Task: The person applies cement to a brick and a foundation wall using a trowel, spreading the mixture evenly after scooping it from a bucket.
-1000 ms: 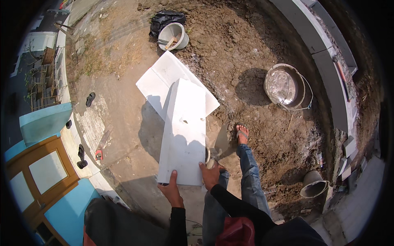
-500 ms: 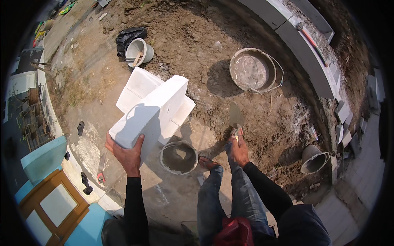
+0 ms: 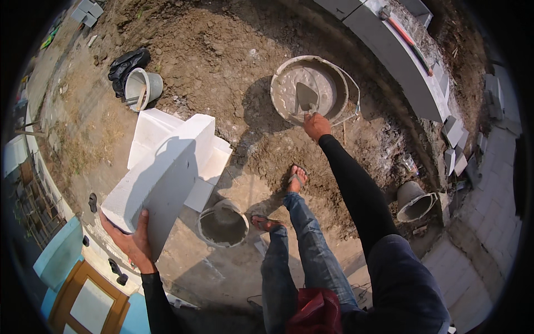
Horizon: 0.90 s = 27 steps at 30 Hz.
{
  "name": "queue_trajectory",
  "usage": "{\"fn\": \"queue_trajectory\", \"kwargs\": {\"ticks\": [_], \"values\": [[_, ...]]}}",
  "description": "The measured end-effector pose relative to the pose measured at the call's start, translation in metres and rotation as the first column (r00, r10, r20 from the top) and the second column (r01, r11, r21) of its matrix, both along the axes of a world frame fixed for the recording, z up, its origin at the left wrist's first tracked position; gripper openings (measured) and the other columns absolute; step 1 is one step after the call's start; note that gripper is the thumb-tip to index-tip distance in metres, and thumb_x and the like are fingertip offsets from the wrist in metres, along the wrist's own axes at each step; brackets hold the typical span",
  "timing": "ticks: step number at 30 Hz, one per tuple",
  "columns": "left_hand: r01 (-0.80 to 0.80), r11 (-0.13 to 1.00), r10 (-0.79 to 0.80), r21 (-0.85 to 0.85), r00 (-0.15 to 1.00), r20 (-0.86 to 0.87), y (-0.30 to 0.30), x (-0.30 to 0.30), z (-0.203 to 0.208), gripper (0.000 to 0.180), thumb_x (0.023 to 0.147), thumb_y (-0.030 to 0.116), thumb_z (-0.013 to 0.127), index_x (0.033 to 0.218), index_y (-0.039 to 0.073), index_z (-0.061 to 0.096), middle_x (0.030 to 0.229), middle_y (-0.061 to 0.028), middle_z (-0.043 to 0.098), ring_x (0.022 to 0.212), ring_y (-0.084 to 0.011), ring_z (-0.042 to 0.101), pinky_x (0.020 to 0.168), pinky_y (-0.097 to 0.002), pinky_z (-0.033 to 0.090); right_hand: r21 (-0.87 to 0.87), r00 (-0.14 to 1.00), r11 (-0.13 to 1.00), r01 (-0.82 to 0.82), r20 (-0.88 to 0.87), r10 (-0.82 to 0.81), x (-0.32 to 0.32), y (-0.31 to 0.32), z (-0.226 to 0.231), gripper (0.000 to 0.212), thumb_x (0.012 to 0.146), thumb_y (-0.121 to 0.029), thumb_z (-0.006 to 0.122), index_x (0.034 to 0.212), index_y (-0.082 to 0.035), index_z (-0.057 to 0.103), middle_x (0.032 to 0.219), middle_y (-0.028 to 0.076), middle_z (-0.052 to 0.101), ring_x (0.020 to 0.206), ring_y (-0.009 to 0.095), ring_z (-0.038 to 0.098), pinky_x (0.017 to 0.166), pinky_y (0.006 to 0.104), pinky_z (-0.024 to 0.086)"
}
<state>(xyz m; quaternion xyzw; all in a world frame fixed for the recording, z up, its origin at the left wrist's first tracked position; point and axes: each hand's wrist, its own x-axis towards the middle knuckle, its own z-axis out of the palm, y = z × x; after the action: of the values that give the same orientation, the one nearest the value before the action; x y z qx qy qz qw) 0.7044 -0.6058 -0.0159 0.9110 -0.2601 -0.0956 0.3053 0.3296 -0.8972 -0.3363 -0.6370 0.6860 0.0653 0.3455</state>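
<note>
My left hand (image 3: 133, 243) is closed round the near end of a long white building block (image 3: 161, 172), with the thumb on its side. The block lies tilted across other white blocks (image 3: 146, 127), and my head's shadow falls on it. Ahead to the right, my right hand (image 3: 317, 126) grips a trowel (image 3: 306, 97) by its handle. The trowel's blade is inside a wide bucket (image 3: 335, 84) of wet grey mortar, against the mortar; how deep it goes I cannot tell. A wire handle hangs over this bucket's right side.
By my feet stands a smaller bucket (image 3: 223, 209). Another bucket (image 3: 410, 192) lies tipped at the right. A pale bucket (image 3: 157, 86) and a black plastic bag (image 3: 122, 69) sit far left. A red-handled tool (image 3: 401, 32) rests on the low block wall (image 3: 384, 53).
My right hand has reached forward, bringing the trowel from beside my leg into the mortar bucket. My left hand still grips the block. One foot has stepped forward, and the view has shifted.
</note>
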Motion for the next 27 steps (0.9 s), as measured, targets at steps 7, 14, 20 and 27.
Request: {"fn": "queue_trajectory", "kwargs": {"ticks": [7,14,20,27], "values": [[0.007,0.999,-0.011,0.054,0.998,0.067,-0.014,-0.006,-0.007,0.111,0.07,0.038,0.092,0.154,-0.001,0.03,0.152,-0.0221,0.04,0.14,-0.0367,0.038,0.118,-0.045,0.028,0.229,0.98,0.972,0.058,0.173,-0.1,0.002,-0.019,-0.053,0.054,0.097,-0.049,0.053,0.093,0.003,0.064,0.085,0.027,0.069,0.076,0.04,0.069,0.071,0.0482,0.054],[0.003,0.992,-0.024,0.127,0.987,0.161,0.007,0.001,0.005,0.11,0.073,0.041,0.09,0.155,0.0,0.028,0.152,-0.0228,0.038,0.141,-0.0362,0.037,0.119,-0.0453,0.027,0.485,0.721,0.863,0.14,0.548,-0.425,-0.03,0.035,0.015,0.043,0.101,-0.049,0.055,0.088,-0.007,0.057,0.058,0.0,0.047,0.045,0.012,0.046,0.041,0.0312,0.036],[0.03,0.994,-0.039,0.104,0.995,0.092,-0.003,-0.003,0.003,0.114,0.068,0.035,0.093,0.153,-0.002,0.027,0.147,-0.0217,0.04,0.138,-0.0345,0.04,0.116,-0.044,0.031,0.413,0.673,0.9,0.139,0.628,-0.392,-0.023,0.045,0.028,0.038,0.105,-0.039,0.053,0.083,-0.008,0.054,0.056,-0.003,0.045,0.045,0.007,0.04,0.043,0.0262,0.032],[0.06,0.963,-0.104,0.263,0.982,0.155,0.0,0.008,0.01,0.12,0.062,0.042,0.093,0.151,-0.003,0.026,0.139,-0.023,0.042,0.132,-0.0374,0.042,0.112,-0.0477,0.035,0.005,0.636,0.964,-0.266,0.752,0.172,0.093,0.087,0.143,0.025,0.1,-0.023,0.057,0.087,-0.003,0.052,0.065,0.004,0.05,0.057,0.016,0.049,0.053,0.0348,0.038]]}}
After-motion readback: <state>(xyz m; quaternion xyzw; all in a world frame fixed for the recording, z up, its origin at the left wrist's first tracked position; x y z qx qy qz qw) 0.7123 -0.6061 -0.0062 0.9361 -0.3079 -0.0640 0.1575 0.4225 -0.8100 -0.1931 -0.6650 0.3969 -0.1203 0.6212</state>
